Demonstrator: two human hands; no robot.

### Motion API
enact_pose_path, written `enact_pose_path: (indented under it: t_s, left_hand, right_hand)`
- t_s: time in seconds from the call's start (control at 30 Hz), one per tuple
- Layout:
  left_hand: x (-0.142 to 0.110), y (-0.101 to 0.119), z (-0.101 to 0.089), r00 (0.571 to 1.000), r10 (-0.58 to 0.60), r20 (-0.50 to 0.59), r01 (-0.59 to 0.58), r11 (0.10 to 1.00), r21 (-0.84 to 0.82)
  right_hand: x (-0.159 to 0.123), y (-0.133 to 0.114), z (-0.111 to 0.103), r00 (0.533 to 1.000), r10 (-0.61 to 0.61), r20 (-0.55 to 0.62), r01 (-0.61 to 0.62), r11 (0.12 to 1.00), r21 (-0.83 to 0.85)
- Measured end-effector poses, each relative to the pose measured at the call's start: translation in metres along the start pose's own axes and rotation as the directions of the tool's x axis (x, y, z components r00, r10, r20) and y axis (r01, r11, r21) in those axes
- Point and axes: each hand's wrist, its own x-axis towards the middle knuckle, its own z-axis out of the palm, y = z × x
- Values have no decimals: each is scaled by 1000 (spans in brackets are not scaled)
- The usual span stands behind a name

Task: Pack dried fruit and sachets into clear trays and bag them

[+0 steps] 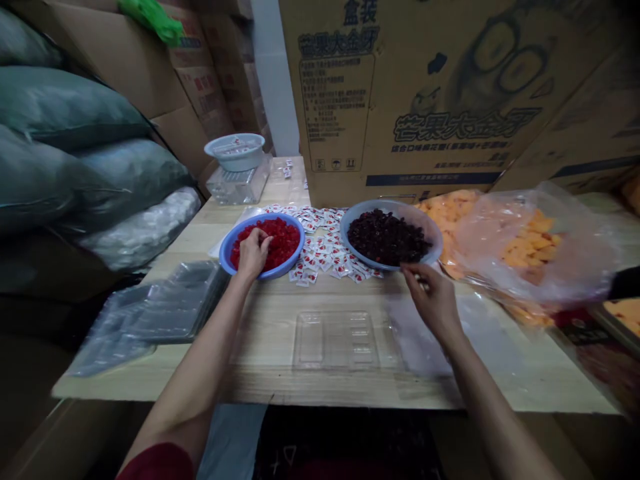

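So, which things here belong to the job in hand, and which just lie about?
Likely the job:
red pieces, by the left hand
dark pieces, near the right hand
packets
clear tray

Seemingly lying about:
green plastic
sacks
cardboard box

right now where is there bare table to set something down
Bare table shows between the left forearm and the clear tray, and in a strip between that tray and the sachets. Crowded: sachets litter the gap between the blue bowl and the pale bowl, and bagged orange pieces cover the right rear.
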Motion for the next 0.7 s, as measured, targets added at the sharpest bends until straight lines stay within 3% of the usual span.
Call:
enact_pose_path:
  t_s: [0.07, 0.13, 0.27, 0.4, 0.53, 0.63, 0.7]
  left_hand:
    - [-8, 10, -5, 995, -22, -97, 10, 992, -126]
    - [-22, 21, -11, 990, -32, -137, -6, 962, -274]
    - [-74, 46, -15, 999, 52, -6, -48, 874, -484]
    - [-134, 71, -3, 975, 143, 172, -26, 835, -550]
    - [-173, 95, 18, 935, 169, 310, 22, 848, -530]
    - [-186, 113, 37, 899, 145, 413, 81, 872, -483]
    - [-188, 125, 50, 871, 211, 444, 22, 885, -464]
  right_hand:
    - [53, 4, 15, 993, 66, 96, -39, 965, -259]
    - [94, 11, 34, 980, 151, 130, -99, 936, -339]
    - [129, 28, 65, 954, 261, 147, -183, 896, -404]
    - [135, 42, 70, 952, 258, 166, -179, 907, -382]
    - [132, 43, 53, 973, 205, 109, -162, 936, -313]
    - [97, 30, 36, 998, 68, 13, -68, 997, -45]
    - [54, 19, 29, 999, -36, -34, 43, 977, 210]
